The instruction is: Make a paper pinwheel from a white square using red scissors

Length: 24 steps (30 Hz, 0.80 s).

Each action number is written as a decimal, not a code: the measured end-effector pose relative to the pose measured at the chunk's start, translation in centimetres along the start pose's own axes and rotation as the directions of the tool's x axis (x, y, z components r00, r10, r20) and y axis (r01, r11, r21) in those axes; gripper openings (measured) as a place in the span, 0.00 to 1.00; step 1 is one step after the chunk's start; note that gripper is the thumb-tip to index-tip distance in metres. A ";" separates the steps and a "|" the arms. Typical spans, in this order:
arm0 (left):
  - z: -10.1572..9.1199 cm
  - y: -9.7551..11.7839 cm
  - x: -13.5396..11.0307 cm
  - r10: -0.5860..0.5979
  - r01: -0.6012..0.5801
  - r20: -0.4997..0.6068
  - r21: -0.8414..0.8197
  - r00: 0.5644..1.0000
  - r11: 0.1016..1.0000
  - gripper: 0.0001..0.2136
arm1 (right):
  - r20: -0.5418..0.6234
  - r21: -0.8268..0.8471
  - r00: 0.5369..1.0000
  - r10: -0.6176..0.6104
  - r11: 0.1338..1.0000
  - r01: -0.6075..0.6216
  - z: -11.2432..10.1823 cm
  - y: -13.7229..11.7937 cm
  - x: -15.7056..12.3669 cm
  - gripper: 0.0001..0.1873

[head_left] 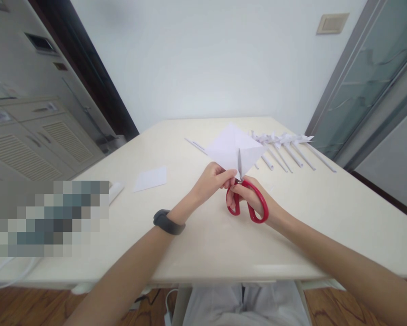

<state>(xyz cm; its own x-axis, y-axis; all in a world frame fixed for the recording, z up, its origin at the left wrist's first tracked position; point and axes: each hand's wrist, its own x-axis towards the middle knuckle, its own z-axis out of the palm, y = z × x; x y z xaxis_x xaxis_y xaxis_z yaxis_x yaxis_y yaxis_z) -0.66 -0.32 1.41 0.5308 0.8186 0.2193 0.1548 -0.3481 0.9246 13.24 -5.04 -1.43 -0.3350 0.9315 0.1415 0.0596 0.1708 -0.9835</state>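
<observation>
A square sheet of white paper (223,145) is held up corner-on above the table, with a crease through it. My left hand (217,178) pinches its lower corner between thumb and fingers. In my right hand (247,192) is a pair of scissors (263,206) with red handles, my fingers through the loops. The blades point away from me into the paper near its lower corner, and a slit runs up from there. Most of the blades are hidden by the paper and my fingers.
Several rolled paper sticks with folded white tops (288,140) lie at the table's back right. A thin paper roll (194,145) lies behind the sheet. Flat white paper (150,179) rests left of my hands. A blurred-out object (54,222) and white cable (13,283) are at the left edge.
</observation>
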 end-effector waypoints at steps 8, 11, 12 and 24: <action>0.0 -0.2 0.0 0.013 -0.013 0.008 -0.013 1.000 1.000 0.17 | -0.006 -0.008 1.000 0.000 1.000 0.000 0.0 -0.1 -0.1 0.14; 0.0 -0.3 0.0 0.014 -0.014 0.006 -0.019 1.000 1.000 0.17 | -0.010 -0.002 1.000 0.002 1.000 -0.002 0.0 -0.2 0.0 0.14; 0.0 -0.3 0.1 0.015 -0.015 0.005 -0.019 1.000 1.000 0.17 | -0.007 0.000 1.000 0.005 1.000 -0.005 0.1 -0.2 0.0 0.14; -0.1 -0.1 0.1 0.016 -0.016 0.017 0.003 1.000 1.000 0.15 | 0.006 0.046 1.000 0.020 0.999 -0.020 0.1 -0.1 0.0 0.10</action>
<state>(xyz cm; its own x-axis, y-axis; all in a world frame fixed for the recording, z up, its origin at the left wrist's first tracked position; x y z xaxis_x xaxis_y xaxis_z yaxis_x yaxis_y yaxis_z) -0.67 -0.20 1.40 0.5471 0.8051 0.2292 0.1488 -0.3630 0.9198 13.09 -5.06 -1.36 -0.3394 0.9328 0.1212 0.0230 0.1371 -0.9903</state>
